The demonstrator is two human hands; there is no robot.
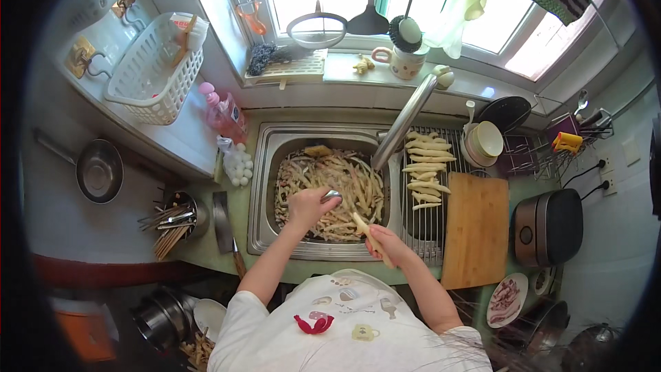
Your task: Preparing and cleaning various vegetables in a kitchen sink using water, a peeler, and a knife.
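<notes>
My left hand is over the sink, closed around a small shiny metal tool, perhaps a spoon or peeler; most of it is hidden in the fist. In my right hand, at the sink's front right corner, is a long pale root vegetable, its upper end pointing toward the tool but apart from it. Below both hands, the stainless steel sink holds many slender roots, brownish and pinkish in patches, among small scraps. Several smooth, pale roots lie in a column on the wire drying rack.
A chrome faucet slants over the sink's right side. The wooden cutting board rests at the rack's right edge. Left of the sink lies a cleaver, beside a chopstick holder. Stacked bowls and a rice cooker stand right.
</notes>
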